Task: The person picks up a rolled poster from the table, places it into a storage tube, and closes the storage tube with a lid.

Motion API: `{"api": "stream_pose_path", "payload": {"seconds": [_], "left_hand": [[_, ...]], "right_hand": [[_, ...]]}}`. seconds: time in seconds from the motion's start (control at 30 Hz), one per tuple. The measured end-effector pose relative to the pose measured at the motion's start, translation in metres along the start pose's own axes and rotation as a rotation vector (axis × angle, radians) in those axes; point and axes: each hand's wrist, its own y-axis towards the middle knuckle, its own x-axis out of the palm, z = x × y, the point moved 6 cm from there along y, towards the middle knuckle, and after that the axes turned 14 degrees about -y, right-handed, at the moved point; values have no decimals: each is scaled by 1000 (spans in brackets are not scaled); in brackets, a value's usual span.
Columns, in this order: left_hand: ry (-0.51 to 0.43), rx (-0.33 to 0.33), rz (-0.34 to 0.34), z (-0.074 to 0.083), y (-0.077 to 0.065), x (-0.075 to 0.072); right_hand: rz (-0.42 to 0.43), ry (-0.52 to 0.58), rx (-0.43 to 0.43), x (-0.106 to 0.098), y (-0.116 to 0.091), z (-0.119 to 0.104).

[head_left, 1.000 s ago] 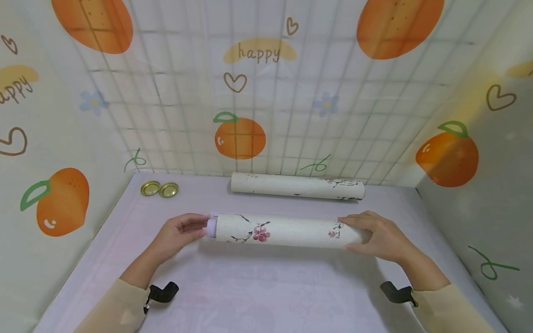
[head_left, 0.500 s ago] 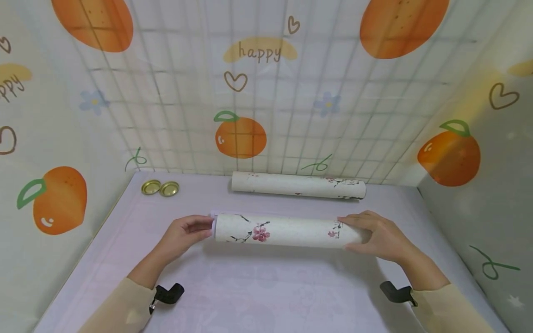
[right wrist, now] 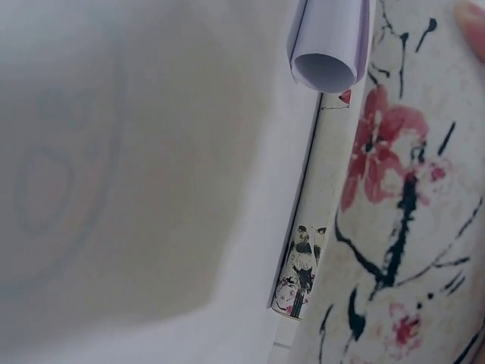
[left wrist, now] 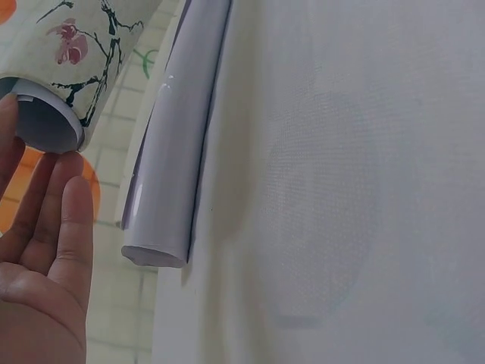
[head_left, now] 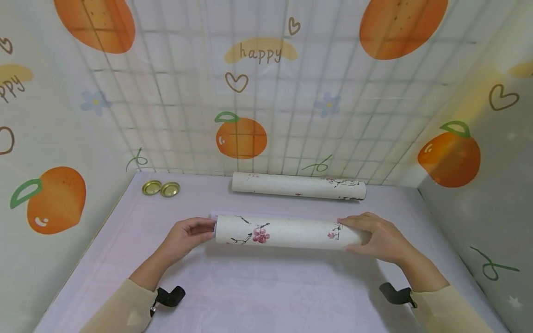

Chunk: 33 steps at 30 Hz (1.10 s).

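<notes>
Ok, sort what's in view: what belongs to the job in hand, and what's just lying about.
In the job:
floral tube
right hand, gripping it
left hand, at its open end

Lying about, I'd judge:
second tube, farther back
paper roll
two gold lids, perhaps caps

A pale lilac table [head_left: 275, 291] spreads below the fingers [head_left: 359, 223]; straight beyond them rises a white cloth wall [head_left: 187, 60] with oranges [head_left: 241, 138] and hearts [head_left: 236, 83], a grid [head_left: 160, 104] showing through; printed side walls [head_left: 499, 212] flank them, yellowish light [head_left: 470, 101] glowing up to their right.

Cream floral tube [head_left: 295, 232] — crosswise, nearly level.
</notes>
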Motion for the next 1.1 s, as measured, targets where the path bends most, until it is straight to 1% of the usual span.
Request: {"api": "stream_pose_path", "payload": {"seconds": [0.2, 0.43, 0.67, 0.83, 1.1], "left_hand": [[-5, 6, 2, -1, -1, -1], [28, 18, 23, -2, -2, -3], [19, 10, 20, -2, -2, 2], [11, 17, 14, 0, -1, 5], [41, -26, -3, -6, 0, 4]], "right_hand": [[6, 3, 1, 2, -2, 2], [9, -6, -2, 2, -2, 2], [11, -10, 2, 1, -2, 1], [-1, -7, 10, 1, -2, 1], [-2, -7, 16, 3, -3, 3]]}}
